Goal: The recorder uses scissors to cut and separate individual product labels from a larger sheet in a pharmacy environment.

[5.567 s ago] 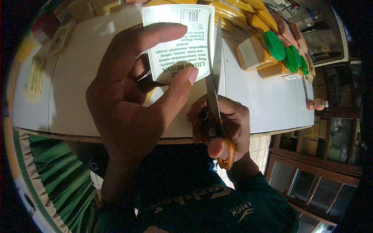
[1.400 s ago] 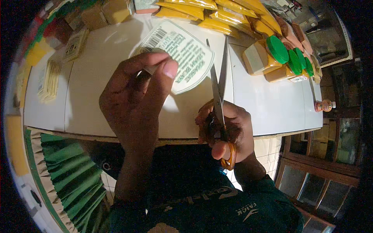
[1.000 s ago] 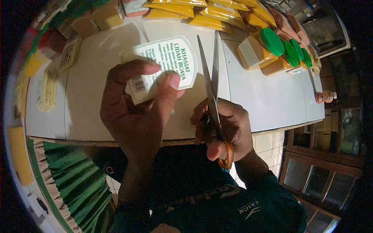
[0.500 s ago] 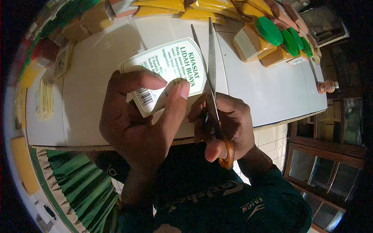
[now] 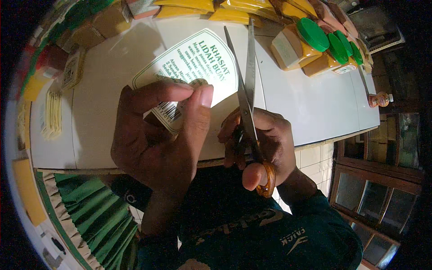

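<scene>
Between thumb and fingers of my left hand is a white paper label with green print, a green border line and a barcode. Part of the label is hidden behind my fingers. My right hand grips a pair of scissors with amber-coloured handles, my thumb through one loop. The blades point away from me and stand slightly apart, just right of the label's edge. No paper shows between them.
Jars with green lids lie at the far right of the white tabletop. Yellow packets line the back. A stack of labels stands at the left, and a small bottle at the right edge.
The label has turned and shifted a little up and left in my left hand, away from the blades. The scissors have opened slightly and tilted, their tips moving right.
</scene>
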A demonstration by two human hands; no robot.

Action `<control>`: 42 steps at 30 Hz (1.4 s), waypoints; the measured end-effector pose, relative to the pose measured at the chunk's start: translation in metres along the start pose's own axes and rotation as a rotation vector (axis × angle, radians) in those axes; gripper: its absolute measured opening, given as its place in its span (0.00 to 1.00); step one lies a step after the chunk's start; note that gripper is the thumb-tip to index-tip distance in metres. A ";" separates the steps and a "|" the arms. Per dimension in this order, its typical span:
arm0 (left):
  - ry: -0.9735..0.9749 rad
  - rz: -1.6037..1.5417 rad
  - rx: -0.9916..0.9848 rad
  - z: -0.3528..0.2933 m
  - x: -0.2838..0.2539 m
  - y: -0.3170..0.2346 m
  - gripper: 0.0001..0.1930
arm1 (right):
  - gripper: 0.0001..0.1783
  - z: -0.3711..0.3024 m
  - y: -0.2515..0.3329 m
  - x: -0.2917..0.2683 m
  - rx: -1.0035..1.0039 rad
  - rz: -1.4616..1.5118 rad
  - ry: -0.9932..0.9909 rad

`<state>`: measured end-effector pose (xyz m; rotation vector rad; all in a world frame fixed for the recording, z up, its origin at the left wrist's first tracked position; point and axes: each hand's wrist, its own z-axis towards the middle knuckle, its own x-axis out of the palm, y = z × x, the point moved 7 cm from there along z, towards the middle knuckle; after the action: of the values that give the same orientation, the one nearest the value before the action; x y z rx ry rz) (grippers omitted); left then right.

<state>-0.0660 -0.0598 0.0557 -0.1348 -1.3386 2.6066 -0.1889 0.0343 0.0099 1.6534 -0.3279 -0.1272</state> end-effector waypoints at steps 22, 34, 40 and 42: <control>0.023 -0.013 -0.080 -0.004 0.005 0.001 0.13 | 0.34 -0.002 0.000 -0.002 -0.056 -0.043 0.012; 0.058 0.145 -0.078 -0.001 0.006 -0.004 0.12 | 0.49 0.000 0.003 -0.002 -0.057 -0.048 -0.005; 0.048 0.038 -0.055 -0.002 0.007 0.001 0.13 | 0.48 -0.001 0.001 -0.002 -0.067 -0.019 -0.044; 0.029 -0.012 -0.098 -0.002 0.006 0.003 0.13 | 0.48 0.000 0.002 -0.002 -0.075 -0.018 -0.043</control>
<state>-0.0718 -0.0583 0.0523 -0.1782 -1.4530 2.5198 -0.1909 0.0350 0.0121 1.5815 -0.3366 -0.1868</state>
